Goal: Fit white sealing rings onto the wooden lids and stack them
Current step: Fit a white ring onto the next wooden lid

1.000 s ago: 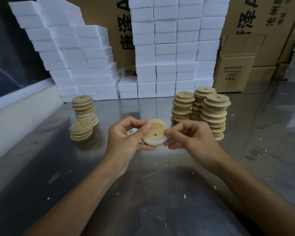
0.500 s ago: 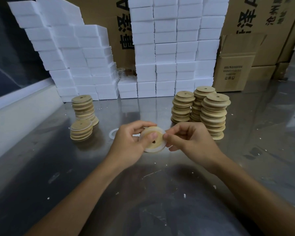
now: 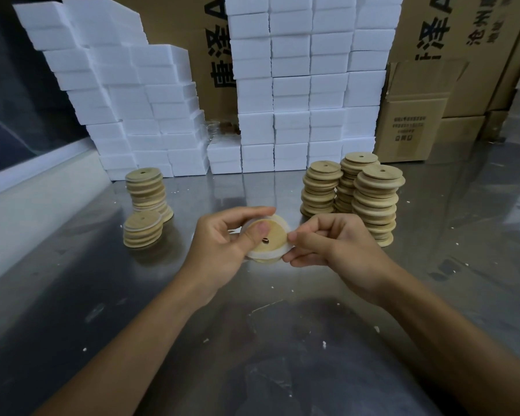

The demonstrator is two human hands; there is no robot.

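A shiny metal table [image 3: 433, 295] carries the work, backed by walls of white foam blocks [image 3: 306, 85] and brown cardboard boxes [image 3: 415, 127] printed with dark characters. Small white crumbs lie scattered over the metal.

Above the middle of the table the person holds one wooden lid [image 3: 270, 235] between both hands, its flat face with a small centre hole tilted up toward the camera. A white sealing ring [image 3: 267, 254] runs around the lid's edge and shows most clearly along the lower rim. The left hand [image 3: 222, 247] grips the lid from its left side, thumb pressed flat on the wooden face just above the hole and fingers curled behind. The right hand [image 3: 336, 244] pinches the lid's right edge, thumb tip on the ring and the other fingers curled beneath.

Beyond the right hand, near its knuckles, stand three tall stacks of bare lids [image 3: 376, 202], packed close together. Beyond and to the outside of the left hand, well apart from it, stand two stacks of ringed lids [image 3: 143, 229], the low one in front of the taller one, with white edges showing between the wooden layers.
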